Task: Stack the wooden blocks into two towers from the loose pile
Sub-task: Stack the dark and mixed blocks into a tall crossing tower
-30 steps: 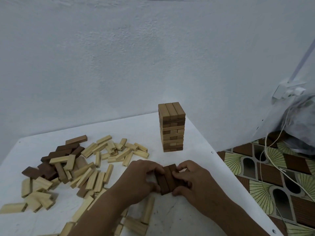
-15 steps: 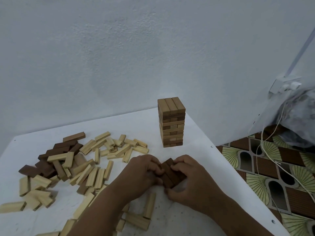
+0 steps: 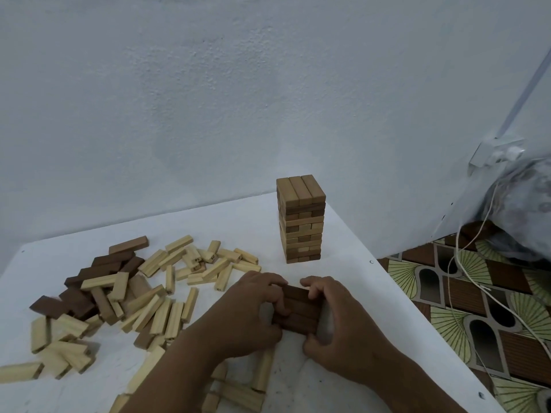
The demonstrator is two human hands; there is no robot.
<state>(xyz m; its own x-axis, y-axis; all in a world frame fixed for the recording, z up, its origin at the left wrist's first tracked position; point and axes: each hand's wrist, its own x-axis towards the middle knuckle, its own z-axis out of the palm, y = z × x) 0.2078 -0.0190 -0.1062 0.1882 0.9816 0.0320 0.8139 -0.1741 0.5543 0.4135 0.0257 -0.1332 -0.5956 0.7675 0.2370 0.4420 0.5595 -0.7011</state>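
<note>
Squeezing a small bunch of dark brown wooden blocks (image 3: 299, 312) from both sides, the person is starting the second tower near the front of the white table (image 3: 343, 293). The left hand (image 3: 249, 311) curls round the left end of the bunch, and the right hand (image 3: 337, 320) curls round the right end, so both hands are clamped on it. The dark blocks lie side by side, pressed together; I cannot tell if they rest on the table or are lifted a bit. One tall tower of light brown wooden blocks (image 3: 301, 219) already stands behind the hands, near the far right corner, and it looks straight. To the left lies the loose pile of pale and dark wooden blocks (image 3: 125, 296), with many pieces still to pick up. So I think one tower is mostly built, and the second has only just begun.
</note>
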